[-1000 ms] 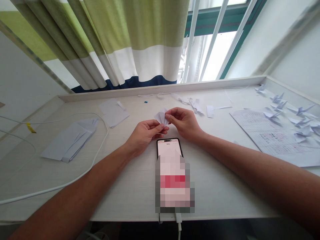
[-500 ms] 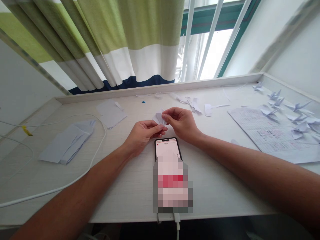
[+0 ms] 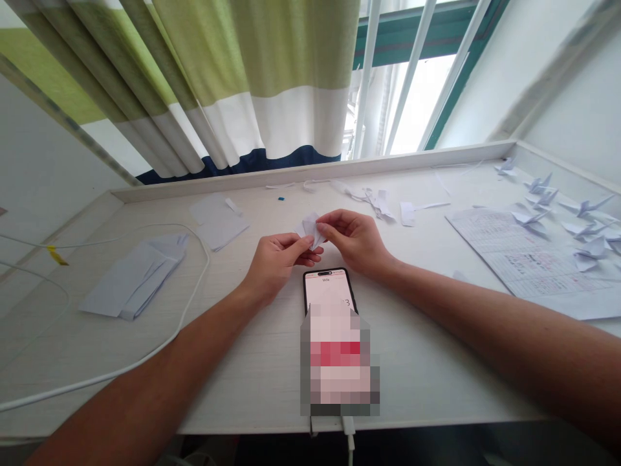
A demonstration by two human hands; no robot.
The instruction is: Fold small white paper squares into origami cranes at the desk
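Note:
Between my two hands, above the middle of the desk, is a small piece of folded white paper (image 3: 311, 228). My left hand (image 3: 280, 260) pinches its lower edge between thumb and fingers. At its upper right side, the thumb and forefinger of my right hand (image 3: 353, 241) close on the same paper. The finer folds are partly hidden by my fingers. Just below my hands lies a phone (image 3: 326, 294) with its screen lit and most of it blurred out; a white cable (image 3: 350, 427) is plugged into its near end.
Several folded paper cranes (image 3: 538, 200) stand at the right, some on a written sheet (image 3: 514, 259). Paper scraps (image 3: 381, 204) lie toward the back. To the left are a stack of paper (image 3: 140, 272), more sheets (image 3: 220, 223) and a looping white cord (image 3: 206, 259).
The folded paper has turned or opened slightly, now showing a broader, flatter face. Both hands keep their pinch on it, and the view has shifted a little.

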